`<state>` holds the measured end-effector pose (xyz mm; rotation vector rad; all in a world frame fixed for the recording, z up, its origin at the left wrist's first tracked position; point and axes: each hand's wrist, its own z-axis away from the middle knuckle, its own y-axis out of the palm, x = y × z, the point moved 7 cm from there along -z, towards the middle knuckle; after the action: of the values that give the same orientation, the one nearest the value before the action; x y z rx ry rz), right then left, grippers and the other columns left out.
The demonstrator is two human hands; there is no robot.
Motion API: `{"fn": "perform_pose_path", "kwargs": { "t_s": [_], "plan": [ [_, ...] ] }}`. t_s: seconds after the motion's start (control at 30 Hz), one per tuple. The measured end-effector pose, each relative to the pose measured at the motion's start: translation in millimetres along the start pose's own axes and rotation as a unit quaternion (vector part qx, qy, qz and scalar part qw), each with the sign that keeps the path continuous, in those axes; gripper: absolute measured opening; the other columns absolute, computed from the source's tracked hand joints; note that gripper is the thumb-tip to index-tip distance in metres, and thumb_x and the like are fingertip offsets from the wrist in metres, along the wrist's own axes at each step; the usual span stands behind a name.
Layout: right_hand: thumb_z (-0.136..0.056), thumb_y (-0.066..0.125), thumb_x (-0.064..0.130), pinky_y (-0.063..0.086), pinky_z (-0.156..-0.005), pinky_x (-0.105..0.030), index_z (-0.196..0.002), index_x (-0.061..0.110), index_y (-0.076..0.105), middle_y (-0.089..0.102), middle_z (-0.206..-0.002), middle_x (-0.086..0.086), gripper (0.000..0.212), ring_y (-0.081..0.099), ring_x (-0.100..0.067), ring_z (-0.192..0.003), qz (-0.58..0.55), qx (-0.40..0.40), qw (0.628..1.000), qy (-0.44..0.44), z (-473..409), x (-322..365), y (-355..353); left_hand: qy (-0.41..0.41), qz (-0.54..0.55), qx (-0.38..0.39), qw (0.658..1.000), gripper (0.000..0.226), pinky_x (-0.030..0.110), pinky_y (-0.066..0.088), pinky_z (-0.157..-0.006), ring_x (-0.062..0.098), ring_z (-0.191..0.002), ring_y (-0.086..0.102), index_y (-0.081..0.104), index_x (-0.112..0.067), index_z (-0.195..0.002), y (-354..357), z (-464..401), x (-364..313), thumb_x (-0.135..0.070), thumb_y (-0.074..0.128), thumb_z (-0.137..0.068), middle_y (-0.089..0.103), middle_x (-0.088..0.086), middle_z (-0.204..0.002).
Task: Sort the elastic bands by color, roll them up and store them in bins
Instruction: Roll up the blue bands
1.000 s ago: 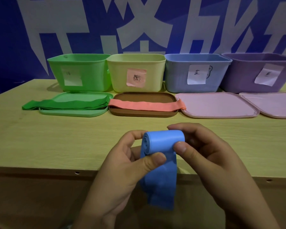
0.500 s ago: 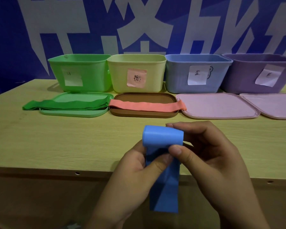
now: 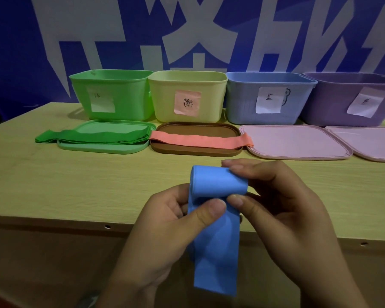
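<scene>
A blue elastic band (image 3: 216, 187) is partly rolled above the table's front edge, its loose tail hanging down past the edge. My left hand (image 3: 165, 232) pinches the band just under the roll with the thumb. My right hand (image 3: 282, 207) grips the roll's right end, fingers over its top and thumb below. Green bands (image 3: 93, 135) lie stacked flat on the green lid (image 3: 102, 148). A pink band (image 3: 200, 140) lies flat across the brown lid (image 3: 196, 152). Behind stand the green bin (image 3: 113, 94), yellow bin (image 3: 187, 96), blue bin (image 3: 269, 96) and purple bin (image 3: 351, 98).
Two pink lids, one (image 3: 296, 143) in front of the blue bin and another (image 3: 369, 141) in front of the purple bin, lie flat. Each bin carries a paper label. The wooden table (image 3: 53, 185) ends at a front edge under my hands. A blue banner hangs behind.
The roll has turned further and its hanging tail is shorter. My right fingers have shifted over the top of the roll while my left thumb keeps pinching below it.
</scene>
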<state>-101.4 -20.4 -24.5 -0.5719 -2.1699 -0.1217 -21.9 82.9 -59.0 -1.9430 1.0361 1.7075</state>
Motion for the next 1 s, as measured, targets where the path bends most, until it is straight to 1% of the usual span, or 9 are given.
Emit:
{"fn": "perform_pose_path", "kwargs": {
  "t_s": [0.1,0.17,0.37,0.43,0.53,0.67,0.83,0.9,1.0],
  "plan": [
    [-0.078,0.062,-0.001,0.049,-0.085,-0.015,-0.096,0.027,0.062,0.066,-0.11,0.01,0.033,0.059,-0.009,-0.115,0.012,0.014,1.0,0.004,-2,-6,1,0.001,-0.012,-0.01,1.0,0.061,0.03,0.058,-0.07,0.02,-0.088,0.071,0.075,-0.029,-0.09,-2,-1,0,-0.063,0.082,-0.04,0.075,0.004,-0.093],
    [-0.078,0.06,-0.002,0.05,-0.084,-0.015,-0.094,0.024,0.062,0.066,-0.11,0.009,0.03,0.058,-0.008,-0.115,-0.001,0.015,1.0,0.012,-3,-11,1,-0.002,-0.044,-0.038,0.998,0.058,0.038,0.057,-0.075,0.021,-0.086,0.071,0.074,-0.03,-0.09,-4,-2,1,-0.066,0.078,-0.044,0.075,0.004,-0.09],
    [-0.074,0.064,0.005,0.053,-0.079,-0.019,-0.091,0.025,0.066,0.066,-0.116,0.01,0.025,0.061,-0.007,-0.111,-0.069,0.026,0.992,0.099,0,-24,-2,-0.024,-0.048,-0.039,0.998,0.027,0.034,0.058,-0.071,0.02,-0.081,0.072,0.074,-0.032,-0.087,-4,-1,4,-0.044,0.072,-0.063,0.076,0.003,-0.087],
    [-0.08,0.065,0.023,0.054,-0.079,-0.023,-0.1,0.029,0.067,0.066,-0.117,0.011,0.021,0.064,-0.009,-0.103,-0.052,0.031,0.991,0.12,2,-25,-3,-0.025,-0.052,-0.025,0.998,0.023,0.033,0.058,-0.07,0.019,-0.081,0.072,0.074,-0.034,-0.088,-5,0,3,-0.038,0.073,-0.065,0.076,0.002,-0.088],
    [-0.074,0.056,0.052,0.055,-0.081,-0.027,-0.108,0.043,0.063,0.067,-0.105,0.012,0.036,0.065,-0.01,-0.094,0.009,0.037,0.986,0.163,5,-31,-2,-0.012,-0.077,0.002,0.997,0.033,0.032,0.058,-0.074,0.017,-0.087,0.071,0.071,-0.036,-0.095,-3,1,0,-0.041,0.072,-0.063,0.075,-0.002,-0.094],
    [-0.079,0.059,0.034,0.051,-0.069,-0.013,-0.105,0.027,0.066,0.071,-0.094,0.012,0.028,0.066,0.0,-0.088,-0.015,0.06,0.98,0.192,5,-30,1,-0.012,-0.064,0.011,0.998,0.026,0.024,0.057,-0.067,0.013,-0.085,0.071,0.073,-0.039,-0.091,-3,3,-5,-0.025,0.078,-0.07,0.075,-0.004,-0.091],
    [-0.076,0.062,0.024,0.05,-0.073,-0.013,-0.101,0.023,0.069,0.071,-0.098,0.009,0.026,0.066,-0.003,-0.092,-0.048,0.067,0.982,0.171,7,-23,-2,-0.006,-0.049,0.043,0.998,0.043,0.019,0.054,-0.067,0.01,-0.088,0.07,0.074,-0.037,-0.094,-3,2,-6,-0.018,0.08,-0.056,0.075,-0.004,-0.096],
    [-0.076,0.064,0.021,0.05,-0.072,-0.013,-0.101,0.025,0.067,0.071,-0.098,0.007,0.025,0.065,-0.003,-0.09,-0.069,0.057,0.984,0.157,7,-20,-3,-0.019,-0.013,0.037,0.999,0.063,0.021,0.055,-0.065,0.013,-0.085,0.071,0.071,-0.038,-0.102,-6,0,-5,-0.007,0.083,-0.049,0.075,0.002,-0.094],
    [-0.071,0.075,0.031,0.049,-0.07,-0.012,-0.1,0.028,0.067,0.07,-0.097,0.008,0.03,0.064,-0.001,-0.086,-0.082,0.043,0.988,0.125,5,-12,-5,-0.058,0.013,0.023,0.998,0.082,0.025,0.055,-0.062,0.018,-0.08,0.071,0.058,-0.036,-0.118,-6,-1,-1,-0.004,0.087,-0.047,0.075,0.009,-0.089]
  ]
}}
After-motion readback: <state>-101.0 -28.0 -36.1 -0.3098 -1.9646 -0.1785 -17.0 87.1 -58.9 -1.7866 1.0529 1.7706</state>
